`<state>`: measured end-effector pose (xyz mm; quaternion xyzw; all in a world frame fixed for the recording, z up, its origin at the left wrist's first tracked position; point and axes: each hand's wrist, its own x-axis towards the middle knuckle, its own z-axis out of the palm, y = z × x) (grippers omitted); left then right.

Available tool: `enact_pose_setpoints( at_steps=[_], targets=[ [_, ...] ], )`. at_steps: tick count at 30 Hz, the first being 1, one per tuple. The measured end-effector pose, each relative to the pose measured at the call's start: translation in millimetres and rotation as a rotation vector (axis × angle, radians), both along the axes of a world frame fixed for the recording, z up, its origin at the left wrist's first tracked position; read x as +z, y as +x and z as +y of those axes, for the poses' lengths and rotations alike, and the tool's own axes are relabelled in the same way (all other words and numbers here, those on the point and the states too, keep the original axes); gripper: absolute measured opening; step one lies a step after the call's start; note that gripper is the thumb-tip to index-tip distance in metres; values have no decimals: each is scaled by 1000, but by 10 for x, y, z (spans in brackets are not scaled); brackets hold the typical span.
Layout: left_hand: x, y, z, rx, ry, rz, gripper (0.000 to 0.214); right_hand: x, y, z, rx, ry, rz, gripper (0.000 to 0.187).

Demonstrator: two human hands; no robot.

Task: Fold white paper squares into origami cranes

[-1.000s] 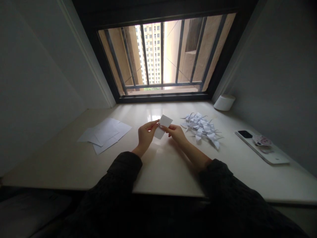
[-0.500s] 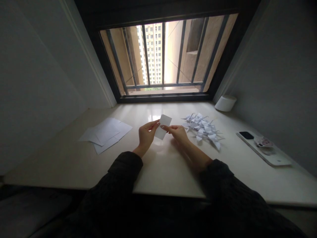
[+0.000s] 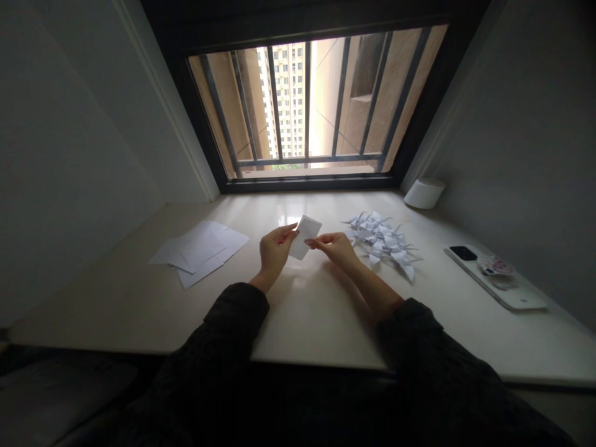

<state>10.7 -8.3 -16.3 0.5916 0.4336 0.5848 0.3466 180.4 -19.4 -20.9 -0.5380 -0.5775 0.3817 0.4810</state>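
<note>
A small white folded paper is held up above the middle of the pale sill, tilted, with a fold line along its upper edge. My left hand pinches its left edge between thumb and fingers. On the right edge, my right hand grips it with thumb and fingertips. To the right of that hand lies a heap of folded white paper cranes. Several loose white sheets of paper overlap on the sill to the left.
A phone in a pale case lies face down at the right, a round grip on its back. Near the window corner sits a white rounded object. Behind the sill is a dark-framed window with bars outside; walls stand on both sides.
The paper has shifted slightly left and its visible face shows a fold line more clearly. My right thumb has moved back toward the paper's right edge.
</note>
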Motion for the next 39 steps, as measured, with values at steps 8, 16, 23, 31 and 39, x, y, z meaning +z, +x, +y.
enact_pose_setpoints(
  at_steps=[8, 16, 23, 31, 39],
  targets=[
    [31, 40, 23, -170, -270, -146, 81, -55, -104, -4, -70, -22, 262, 39],
    [35, 107, -48, -207, -298, -21, 43, -63, -211, -20, -80, -64, 502, 35],
    [36, 58, -15, -207, -310, 36, 36, -28, -248, -66, -43, -123, 632, 33],
    [83, 51, -28, -213, -294, 68, 36, -55, -138, 13, -75, -68, 527, 31],
    [137, -18, -7, -155, -280, 50, 32, -5, 102, 115, -175, -53, 479, 36]
  ],
)
